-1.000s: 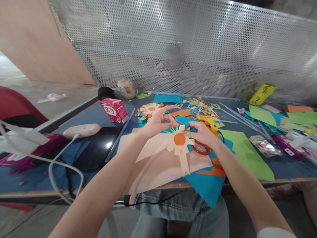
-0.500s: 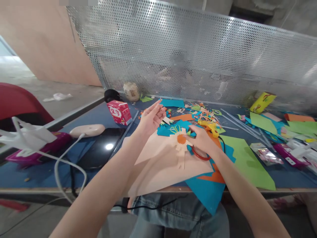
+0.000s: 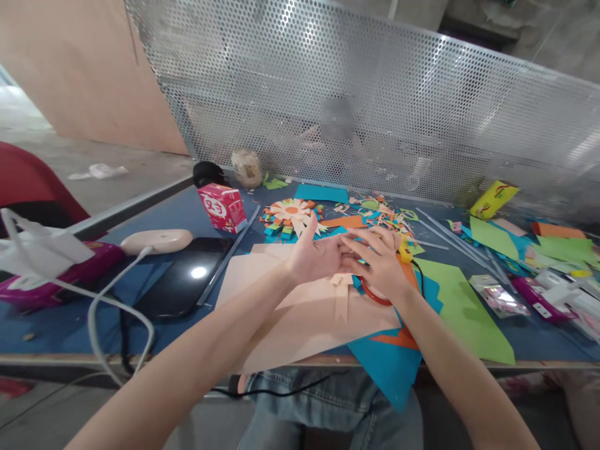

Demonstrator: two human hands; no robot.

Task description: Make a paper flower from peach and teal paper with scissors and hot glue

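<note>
My left hand [image 3: 319, 253] is open, thumb up and fingers stretched out to the right. My right hand [image 3: 377, 256] is open too, its spread fingers touching or overlapping the left fingertips. Below them, the folded tails of a peach paper flower [image 3: 342, 299] show on a peach sheet [image 3: 290, 319]; the hands hide most of the flower. A red scissors-like loop handle [image 3: 374, 295] lies partly under my right hand. Just beyond that hand is a yellow glue gun [image 3: 409, 251] with a black cord. A layered paper flower [image 3: 291, 214] in peach, orange and blue lies behind my left hand.
A phone [image 3: 187, 281], a red box [image 3: 221, 207] and a white cable stand left. Paper scraps [image 3: 379, 209] lie behind the hands, green sheets [image 3: 459, 306] to the right. A perforated metal screen [image 3: 281, 81] closes off the back, with a blurred person beyond.
My left hand has moved right and down to meet the right hand. The layered flower behind it has come into view, while the peach flower's head is now covered.
</note>
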